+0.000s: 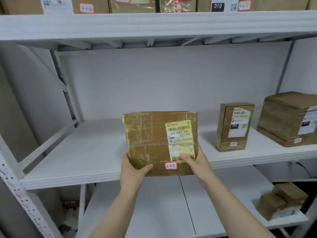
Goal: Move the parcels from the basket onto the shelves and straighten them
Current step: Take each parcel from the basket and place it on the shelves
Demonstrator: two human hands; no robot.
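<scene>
1. White shelving rack [154, 23], three boards in sight; a row of brown parcels [133, 4] lines the top one.
2. Large brown carton [284, 117], far right of the middle shelf [77, 152].
3. Taped brown parcel [151, 143], yellow label outward, held upright at the middle shelf's front edge; contact with the board cannot be told.
4. Upright box [233, 126], between parcel and carton, apart from both.
5. Two small boxes [281, 200], lower shelf, right.
6. Left hand [133, 170] grips the parcel's lower left corner; right hand [197, 162] the lower right, thumb on the label.
7. Sticker "3-2-5" [170, 165], between the thumbs.
</scene>
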